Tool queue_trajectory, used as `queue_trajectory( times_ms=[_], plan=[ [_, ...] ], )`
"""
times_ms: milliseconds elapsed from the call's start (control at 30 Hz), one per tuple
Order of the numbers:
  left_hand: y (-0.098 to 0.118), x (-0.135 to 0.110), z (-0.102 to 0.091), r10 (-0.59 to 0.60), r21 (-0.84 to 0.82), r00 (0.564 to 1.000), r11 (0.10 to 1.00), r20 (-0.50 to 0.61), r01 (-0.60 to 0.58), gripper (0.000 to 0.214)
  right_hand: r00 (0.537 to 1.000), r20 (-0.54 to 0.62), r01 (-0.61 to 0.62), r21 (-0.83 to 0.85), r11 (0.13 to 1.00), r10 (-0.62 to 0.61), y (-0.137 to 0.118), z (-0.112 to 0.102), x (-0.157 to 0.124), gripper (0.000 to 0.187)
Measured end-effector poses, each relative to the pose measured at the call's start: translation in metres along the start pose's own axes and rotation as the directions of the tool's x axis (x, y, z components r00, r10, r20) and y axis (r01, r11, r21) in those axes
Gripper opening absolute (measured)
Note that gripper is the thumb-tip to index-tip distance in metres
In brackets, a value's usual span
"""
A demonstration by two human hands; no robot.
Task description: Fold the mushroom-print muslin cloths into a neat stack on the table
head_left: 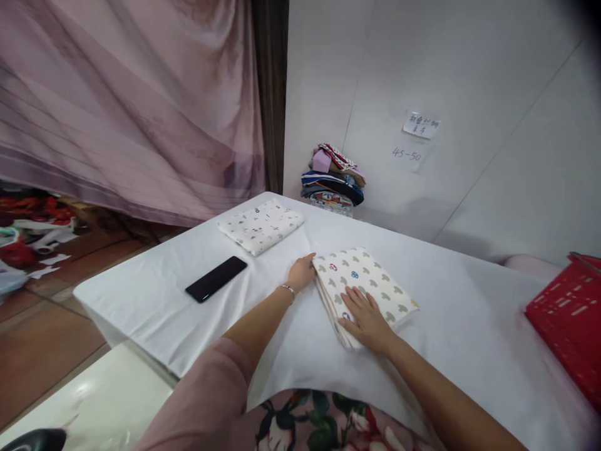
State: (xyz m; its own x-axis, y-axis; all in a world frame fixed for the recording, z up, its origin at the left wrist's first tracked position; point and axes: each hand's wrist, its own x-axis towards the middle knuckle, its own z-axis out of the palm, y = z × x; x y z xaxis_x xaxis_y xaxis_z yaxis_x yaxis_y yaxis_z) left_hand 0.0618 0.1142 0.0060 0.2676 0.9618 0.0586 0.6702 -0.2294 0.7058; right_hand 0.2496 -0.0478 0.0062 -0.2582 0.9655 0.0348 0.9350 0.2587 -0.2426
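A folded cream cloth (375,275) with grey mushroom-like prints and a few coloured ones lies on the white-covered table (291,338) before me. My left hand (302,272), with a bracelet at the wrist, is at the cloth's left corner. Its fingers are closed on the layered edge there, and the thumb is partly hidden. Flat on top of the cloth, near its front edge, rests my right hand (366,318) with fingers spread. Farther back to the left lies a second folded white cloth (263,225) with small dark prints, apart from both hands.
A black phone (216,279) lies left of my left forearm. Beyond the table's far edge, a stack of folded fabrics (333,178) stands against the white wall (375,81). A red basket (568,319) is at the right, and a pink curtain (154,106) hangs at the left.
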Motion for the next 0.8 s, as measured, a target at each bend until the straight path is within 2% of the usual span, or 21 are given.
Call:
queue_trajectory(
  times_ms=[100, 300, 467, 567, 633, 700, 733, 800],
  plan=[
    [-0.004, 0.007, -0.002, 0.022, -0.024, 0.999, 0.999, 0.027, -0.021, 0.044, 1.0, 0.012, 0.004, -0.005, 1.0, -0.004, 0.002, -0.001, -0.001, 0.062],
    [-0.013, 0.021, -0.004, -0.059, -0.027, 0.998, 0.998, 0.002, 0.059, 0.035, 0.999, 0.032, -0.006, 0.001, 1.0, 0.006, 0.0, -0.003, -0.002, 0.061],
    [-0.013, 0.023, -0.011, -0.034, -0.081, 0.997, 0.996, 0.072, 0.04, 0.035, 0.999, 0.035, -0.005, 0.001, 1.0, 0.005, -0.002, -0.003, -0.003, 0.064],
    [0.004, 0.016, -0.011, 0.116, -0.049, 0.993, 0.992, -0.028, -0.118, 0.041, 0.999, 0.046, -0.009, 0.006, 1.0, 0.009, -0.003, -0.004, -0.001, 0.065],
    [0.019, 0.009, -0.005, 0.31, 0.08, 0.948, 0.949, -0.071, -0.305, 0.041, 0.998, 0.059, -0.017, 0.013, 1.0, 0.016, -0.004, -0.006, 0.0, 0.066],
    [0.029, 0.001, 0.004, 0.451, 0.228, 0.893, 0.868, 0.011, -0.441, 0.038, 0.996, 0.084, -0.029, 0.032, 0.999, 0.026, -0.004, -0.007, -0.001, 0.066],
    [0.031, -0.002, 0.009, 0.466, 0.287, 0.883, 0.839, 0.062, -0.463, 0.039, 0.994, 0.103, -0.034, 0.049, 0.998, 0.029, -0.003, -0.009, -0.002, 0.066],
    [0.029, -0.006, 0.017, 0.436, 0.369, 0.891, 0.813, 0.125, -0.45, 0.042, 0.989, 0.147, -0.034, 0.095, 0.995, 0.02, -0.002, -0.013, -0.006, 0.066]
  ],
)
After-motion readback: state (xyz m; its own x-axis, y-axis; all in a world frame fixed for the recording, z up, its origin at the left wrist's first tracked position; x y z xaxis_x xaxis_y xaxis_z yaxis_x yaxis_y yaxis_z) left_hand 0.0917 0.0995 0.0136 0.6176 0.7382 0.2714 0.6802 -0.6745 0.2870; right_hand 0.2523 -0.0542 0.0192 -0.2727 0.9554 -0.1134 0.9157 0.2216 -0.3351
